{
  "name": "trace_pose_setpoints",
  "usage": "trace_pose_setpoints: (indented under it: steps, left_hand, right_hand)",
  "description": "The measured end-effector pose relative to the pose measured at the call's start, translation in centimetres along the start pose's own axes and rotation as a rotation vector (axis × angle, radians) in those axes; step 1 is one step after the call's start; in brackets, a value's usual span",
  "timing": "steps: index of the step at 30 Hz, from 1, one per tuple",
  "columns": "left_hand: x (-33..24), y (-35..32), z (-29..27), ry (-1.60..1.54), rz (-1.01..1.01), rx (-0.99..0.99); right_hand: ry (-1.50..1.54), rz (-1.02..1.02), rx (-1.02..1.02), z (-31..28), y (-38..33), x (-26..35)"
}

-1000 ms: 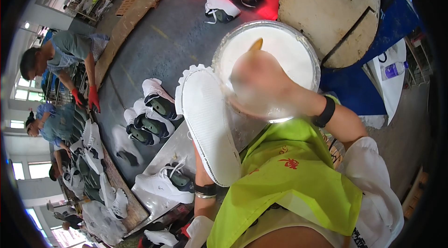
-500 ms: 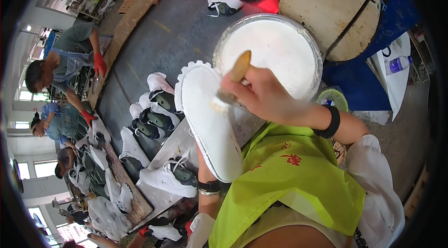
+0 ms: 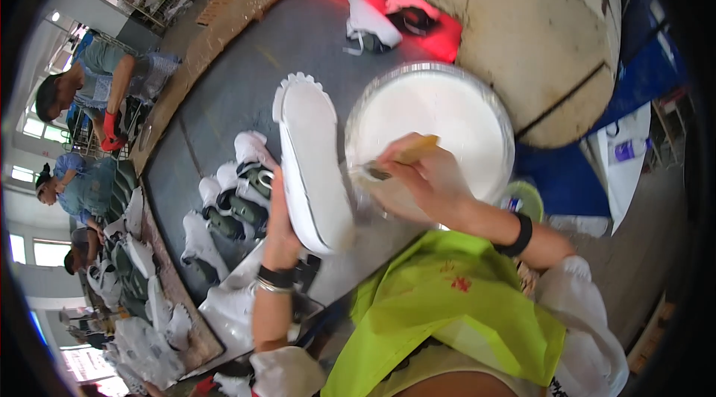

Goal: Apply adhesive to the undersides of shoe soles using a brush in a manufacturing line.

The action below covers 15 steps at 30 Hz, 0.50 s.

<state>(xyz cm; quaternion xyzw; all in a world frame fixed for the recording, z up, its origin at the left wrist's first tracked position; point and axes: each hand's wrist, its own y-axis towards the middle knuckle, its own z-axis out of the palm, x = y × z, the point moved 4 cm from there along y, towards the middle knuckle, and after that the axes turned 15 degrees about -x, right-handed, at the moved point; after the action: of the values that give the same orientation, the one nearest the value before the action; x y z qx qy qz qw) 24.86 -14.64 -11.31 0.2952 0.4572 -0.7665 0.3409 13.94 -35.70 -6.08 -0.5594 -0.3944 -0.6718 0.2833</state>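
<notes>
a white shoe is held in the middle of the frame, its sole in view and its scalloped end pointing up. it is gripped low on its left side by the left hand, whose fingers are clamped on it. just to the right, a wooden-handled brush is pinched by the right hand, its fingers closed around the handle; the bristles are blurred, and a gap is seen between them and the sole. beyond the brush, white liquid is held in a round tub. for even brushwork, the shoe would best be braced firmly, excess wiped off on the tub, and light, overlapping strokes laid toward the edge. other shoes are grouped left of centre on the dark counter. at the left, red gloves are worn by a co-worker.
</notes>
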Motion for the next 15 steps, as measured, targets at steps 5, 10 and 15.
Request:
trace_pose_setpoints:
  steps: [5, 10, 15]
  left_hand:
    - [-7.5, 15.9, 3.3, 0.139, 0.114, 0.283]
    - [-2.5, 33.9, 4.1, 0.293, 0.498, 0.016]
    - [-3.4, 35.4, 5.3, 1.246, 0.405, -0.227]
  right_hand:
    - [-0.164, 0.073, -0.163, -5.0, 3.7, 0.7]
    - [-0.267, 0.053, -0.251, -6.1, 5.6, 1.2]
    - [-0.246, 0.151, -0.287, -6.7, 7.1, -0.6]
